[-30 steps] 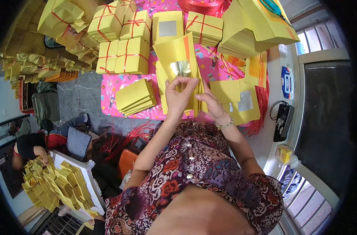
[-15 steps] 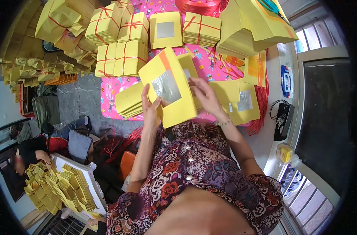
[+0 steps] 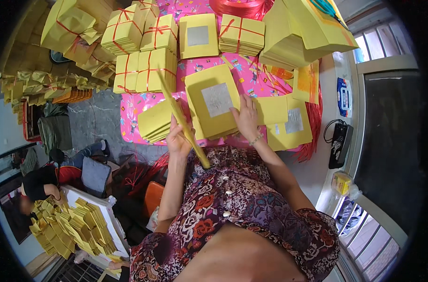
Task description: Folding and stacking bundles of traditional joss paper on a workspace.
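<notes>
My left hand (image 3: 180, 137) grips a sheaf of yellow paper (image 3: 168, 96), turned so that only its narrow edge shows. It stands tilted at the left of a low stack of yellow paper (image 3: 202, 91) on the table. A silver square (image 3: 217, 99) sits in the middle of that stack's top sheet. My right hand (image 3: 246, 118) rests with outstretched fingers on the stack's right edge. Left of my left hand lies a fanned pile of yellow paper (image 3: 153, 123). More yellow sheets (image 3: 272, 110) lie beyond my right hand, one with a silver patch (image 3: 294, 121).
A pink patterned cloth (image 3: 132, 105) covers the table. Bundles tied with red string (image 3: 157, 68) stand at the back left, another bundle (image 3: 242, 35) at the back. Tall yellow stacks (image 3: 294, 35) carry teal-handled scissors (image 3: 324, 8). Another person (image 3: 40, 181) sits at lower left.
The sheaf in my left hand has swung from facing me to edge-on, moving left and uncovering the stack. My right hand has left the sheaf and come down onto the stack.
</notes>
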Action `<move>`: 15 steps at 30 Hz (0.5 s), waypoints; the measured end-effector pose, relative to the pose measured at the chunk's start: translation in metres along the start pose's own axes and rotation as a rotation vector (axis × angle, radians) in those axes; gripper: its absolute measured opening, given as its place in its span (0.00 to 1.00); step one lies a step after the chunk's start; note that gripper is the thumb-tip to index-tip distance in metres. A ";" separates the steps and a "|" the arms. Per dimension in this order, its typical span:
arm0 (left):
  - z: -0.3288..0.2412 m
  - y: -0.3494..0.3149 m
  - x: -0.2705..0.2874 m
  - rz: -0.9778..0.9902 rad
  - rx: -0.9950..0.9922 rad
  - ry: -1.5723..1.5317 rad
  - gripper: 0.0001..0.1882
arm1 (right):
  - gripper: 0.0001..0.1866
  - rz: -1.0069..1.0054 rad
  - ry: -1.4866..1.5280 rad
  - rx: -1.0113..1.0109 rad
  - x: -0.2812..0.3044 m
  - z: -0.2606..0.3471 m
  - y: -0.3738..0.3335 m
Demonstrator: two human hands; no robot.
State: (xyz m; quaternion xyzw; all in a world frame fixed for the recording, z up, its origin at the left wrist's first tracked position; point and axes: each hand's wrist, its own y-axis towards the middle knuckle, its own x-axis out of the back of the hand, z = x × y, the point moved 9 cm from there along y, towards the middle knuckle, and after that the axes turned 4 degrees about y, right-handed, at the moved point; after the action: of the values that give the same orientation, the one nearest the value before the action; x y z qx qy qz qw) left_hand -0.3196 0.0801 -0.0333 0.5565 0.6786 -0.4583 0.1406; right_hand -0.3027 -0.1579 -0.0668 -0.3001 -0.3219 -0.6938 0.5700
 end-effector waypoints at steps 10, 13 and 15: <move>0.010 0.011 0.000 0.272 0.045 -0.147 0.31 | 0.13 -0.097 0.223 -0.009 0.024 0.017 -0.005; 0.014 0.017 0.018 0.159 0.020 -0.046 0.38 | 0.08 -0.060 0.312 0.019 0.059 0.067 -0.005; 0.012 0.015 0.005 0.165 -0.011 0.036 0.38 | 0.08 0.046 0.390 0.010 0.076 0.098 -0.009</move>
State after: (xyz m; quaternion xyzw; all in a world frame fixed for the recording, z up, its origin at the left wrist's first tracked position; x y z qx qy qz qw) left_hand -0.3117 0.0736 -0.0502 0.6180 0.6352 -0.4314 0.1689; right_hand -0.3196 -0.1252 0.0521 -0.1645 -0.2018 -0.7240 0.6388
